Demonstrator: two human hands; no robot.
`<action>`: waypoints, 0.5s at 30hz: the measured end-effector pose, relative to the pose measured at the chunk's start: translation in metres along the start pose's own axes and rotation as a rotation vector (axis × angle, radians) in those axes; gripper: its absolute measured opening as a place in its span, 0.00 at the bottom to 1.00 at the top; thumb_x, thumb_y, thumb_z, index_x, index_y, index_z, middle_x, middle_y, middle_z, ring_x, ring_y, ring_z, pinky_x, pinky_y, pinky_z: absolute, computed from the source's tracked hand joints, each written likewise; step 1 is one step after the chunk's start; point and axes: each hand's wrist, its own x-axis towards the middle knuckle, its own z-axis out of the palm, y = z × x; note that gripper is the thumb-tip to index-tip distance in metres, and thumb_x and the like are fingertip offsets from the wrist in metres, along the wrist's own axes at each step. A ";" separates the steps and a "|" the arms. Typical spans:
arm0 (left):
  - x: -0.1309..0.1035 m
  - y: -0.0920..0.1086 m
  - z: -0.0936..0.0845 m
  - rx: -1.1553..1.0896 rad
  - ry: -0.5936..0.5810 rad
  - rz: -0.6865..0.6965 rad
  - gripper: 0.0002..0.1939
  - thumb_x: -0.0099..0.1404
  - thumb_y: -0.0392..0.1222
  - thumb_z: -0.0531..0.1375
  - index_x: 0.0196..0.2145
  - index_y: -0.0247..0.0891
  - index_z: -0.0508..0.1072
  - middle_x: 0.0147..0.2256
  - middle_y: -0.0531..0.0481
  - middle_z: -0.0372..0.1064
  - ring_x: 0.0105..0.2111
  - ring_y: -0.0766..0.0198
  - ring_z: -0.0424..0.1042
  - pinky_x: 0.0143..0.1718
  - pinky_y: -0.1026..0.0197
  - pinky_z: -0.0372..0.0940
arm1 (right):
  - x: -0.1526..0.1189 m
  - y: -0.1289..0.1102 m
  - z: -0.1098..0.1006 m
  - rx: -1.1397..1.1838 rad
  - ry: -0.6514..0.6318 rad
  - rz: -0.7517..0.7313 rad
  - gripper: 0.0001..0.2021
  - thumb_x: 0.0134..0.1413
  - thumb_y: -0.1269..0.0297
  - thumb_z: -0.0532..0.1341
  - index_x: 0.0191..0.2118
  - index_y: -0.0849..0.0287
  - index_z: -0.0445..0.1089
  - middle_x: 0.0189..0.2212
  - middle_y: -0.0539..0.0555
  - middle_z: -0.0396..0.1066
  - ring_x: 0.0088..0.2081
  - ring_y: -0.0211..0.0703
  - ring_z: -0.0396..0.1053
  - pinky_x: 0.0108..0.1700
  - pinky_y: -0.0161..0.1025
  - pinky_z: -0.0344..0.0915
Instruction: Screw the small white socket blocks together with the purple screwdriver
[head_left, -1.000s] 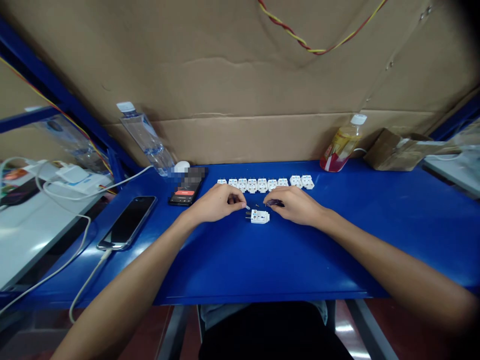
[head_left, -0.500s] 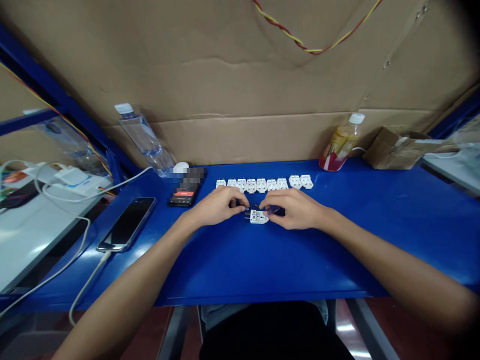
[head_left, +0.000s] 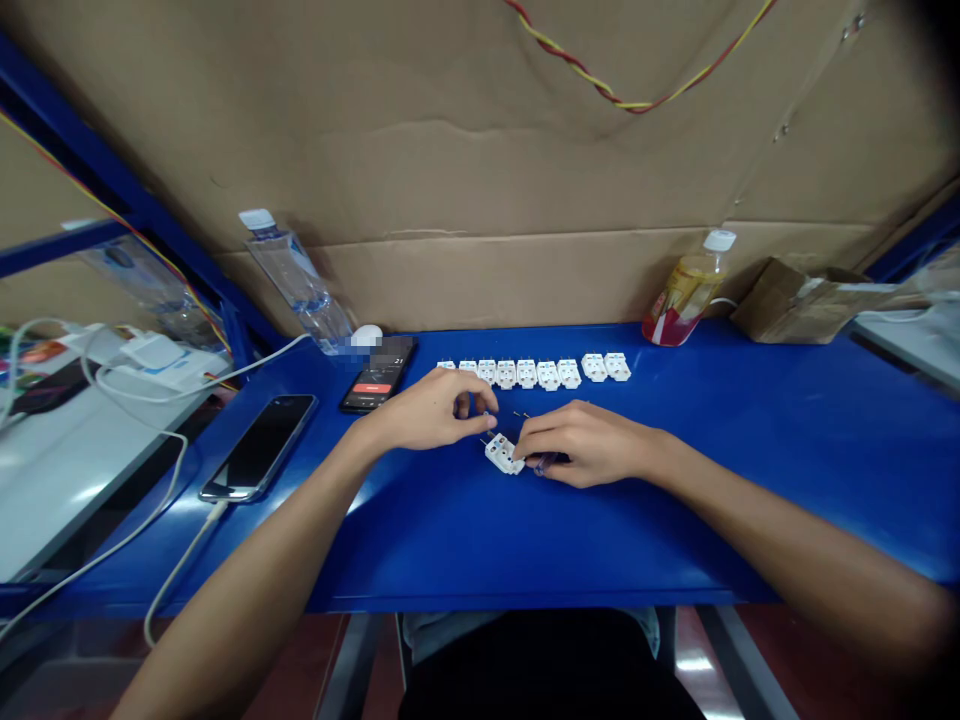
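White plastic, small and blocky — a plug-like connector body (head_left: 504, 453) being pinched at its right end by the right hand (head_left: 581, 444), fingertips closed on it, tilted and resting on or just above the blue metal bench top (head_left: 675, 500). Also tucked under that hand: something dark and slim, perhaps a small screwdriver (head_left: 547, 462), too hidden to be sure. Hovering just to the left, the left hand (head_left: 431, 410), thumb and forefinger pressed together, seemingly on a tiny metal part — too small to tell. Lying loose between the hands, a couple of little dark pins or screws (head_left: 519, 413). Looking like the fitting step: getting a small piece into the connector. Calling next, by this judgement, for bringing the left fingertips square to the connector while holding it steady. Further back, sitting near the cardboard wall, a row of similar white connectors (head_left: 536, 372); off left, two dark phones (head_left: 259, 445).
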 end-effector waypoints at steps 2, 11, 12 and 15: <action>-0.003 0.010 0.001 0.011 -0.030 -0.031 0.12 0.70 0.54 0.71 0.40 0.42 0.83 0.36 0.50 0.82 0.34 0.60 0.78 0.36 0.58 0.66 | 0.001 -0.001 0.002 -0.008 0.007 -0.010 0.14 0.71 0.71 0.61 0.56 0.54 0.79 0.48 0.54 0.83 0.43 0.42 0.81 0.41 0.39 0.71; -0.015 0.021 -0.003 0.024 -0.127 -0.066 0.03 0.66 0.42 0.70 0.37 0.43 0.82 0.31 0.51 0.79 0.33 0.60 0.77 0.33 0.59 0.63 | 0.004 -0.007 0.006 -0.030 0.062 0.039 0.13 0.71 0.69 0.62 0.55 0.55 0.80 0.48 0.54 0.86 0.43 0.43 0.82 0.43 0.41 0.73; -0.017 0.019 -0.006 0.042 -0.138 -0.085 0.02 0.65 0.40 0.70 0.37 0.43 0.82 0.32 0.51 0.79 0.33 0.60 0.77 0.33 0.59 0.63 | 0.003 -0.006 0.006 -0.034 0.064 0.039 0.12 0.71 0.69 0.62 0.54 0.55 0.81 0.47 0.54 0.86 0.44 0.44 0.83 0.43 0.41 0.73; -0.026 0.012 -0.014 0.167 -0.128 -0.177 0.05 0.60 0.37 0.70 0.35 0.43 0.80 0.34 0.49 0.79 0.33 0.58 0.76 0.32 0.58 0.60 | 0.002 -0.004 0.004 -0.045 0.066 0.046 0.12 0.72 0.69 0.62 0.54 0.55 0.81 0.48 0.54 0.86 0.44 0.45 0.84 0.44 0.41 0.73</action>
